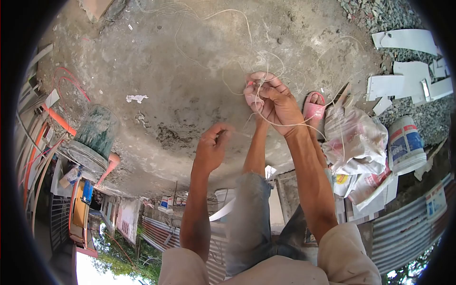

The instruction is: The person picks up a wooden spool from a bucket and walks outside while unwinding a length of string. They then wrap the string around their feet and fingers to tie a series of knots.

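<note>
Left hand (213,142): pinching white string (249,31).
Right hand (271,100): clenched around its tangled loops.
Green bucket (96,130): left of hands, contents hidden.

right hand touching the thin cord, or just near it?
Touching. The head view shows the right hand with its fingers pinched on the thin cord, and a strand drapes across its wrist.

Green-stained plastic bucket (95,130) beside orange pipe (59,121); crumpled white plastic bags (354,142) touching blue-and-white paint pail (405,145); broken white panels (408,40).
</note>
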### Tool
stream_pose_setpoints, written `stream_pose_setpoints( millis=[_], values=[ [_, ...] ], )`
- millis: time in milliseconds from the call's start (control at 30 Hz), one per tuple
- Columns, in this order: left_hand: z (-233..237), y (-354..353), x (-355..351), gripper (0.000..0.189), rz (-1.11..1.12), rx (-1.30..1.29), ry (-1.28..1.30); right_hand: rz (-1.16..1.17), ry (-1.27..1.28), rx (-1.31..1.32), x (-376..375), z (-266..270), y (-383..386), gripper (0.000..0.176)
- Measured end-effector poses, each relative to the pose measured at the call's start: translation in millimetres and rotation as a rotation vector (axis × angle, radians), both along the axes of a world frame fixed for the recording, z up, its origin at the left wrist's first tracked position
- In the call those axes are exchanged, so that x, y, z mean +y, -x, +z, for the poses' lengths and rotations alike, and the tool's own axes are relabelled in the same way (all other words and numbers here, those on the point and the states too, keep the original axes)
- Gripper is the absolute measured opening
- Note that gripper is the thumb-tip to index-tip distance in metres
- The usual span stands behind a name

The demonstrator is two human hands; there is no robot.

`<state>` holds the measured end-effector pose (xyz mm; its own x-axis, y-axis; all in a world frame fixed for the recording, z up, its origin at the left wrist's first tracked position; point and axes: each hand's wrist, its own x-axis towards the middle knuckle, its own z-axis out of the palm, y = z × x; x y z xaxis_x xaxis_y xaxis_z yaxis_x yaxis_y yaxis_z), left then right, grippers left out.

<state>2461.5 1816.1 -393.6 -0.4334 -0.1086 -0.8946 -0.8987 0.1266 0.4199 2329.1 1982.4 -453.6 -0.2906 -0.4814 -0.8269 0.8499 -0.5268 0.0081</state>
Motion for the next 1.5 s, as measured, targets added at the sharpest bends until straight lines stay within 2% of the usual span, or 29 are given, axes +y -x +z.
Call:
stream_pose_setpoints(
  millis=[67,200,267,300,367,467,567,667,767,867,1000,1300,1500],
  values=[
    [-11,7,-6,0.014,-0.011,0.106,0.077,-0.009,0.027,0.001,-1,2,6,0.02],
    [-12,47,-12,0.02,-0.108,0.217,0.41,0.243,-0.221,0.132,-15,10,11,0.019],
    [-6,75,-19,0.023,-0.01,0.294,0.345,0.438,-0.345,0.248,-21,16,9,0.018],
    [-1,87,-21,0.024,0.037,0.325,0.311,0.445,-0.343,0.263,-23,19,8,0.018],
    [10,110,-19,0.022,0.021,0.268,0.251,0.46,-0.343,0.302,-27,23,8,0.017],
    [1,120,-16,0.019,-0.06,0.296,0.192,0.622,-0.384,0.408,-29,28,10,0.017],
    [-8,121,-14,0.013,-0.062,0.334,0.162,0.528,-0.369,0.407,-27,28,8,0.017],
    [-8,119,-16,0.01,-0.102,0.318,0.159,0.518,-0.362,0.366,-20,34,13,0.018],
    [-9,113,-13,0.009,-0.149,0.338,0.171,0.563,-0.473,0.33,-19,28,6,0.017],
    [-8,110,-11,0.009,-0.162,0.394,0.197,0.401,-0.385,0.25,-20,23,3,0.007],
    [-1,114,-11,0.008,-0.075,0.417,0.204,0.315,-0.329,0.058,-27,38,17,0.006],
    [11,118,-4,0.006,-0.067,0.514,0.258,0.294,-0.327,0.179,-25,44,12,0.01],
    [12,113,-1,0.006,-0.236,0.582,0.364,0.317,-0.342,0.157,-22,52,8,0.012]
  ],
)
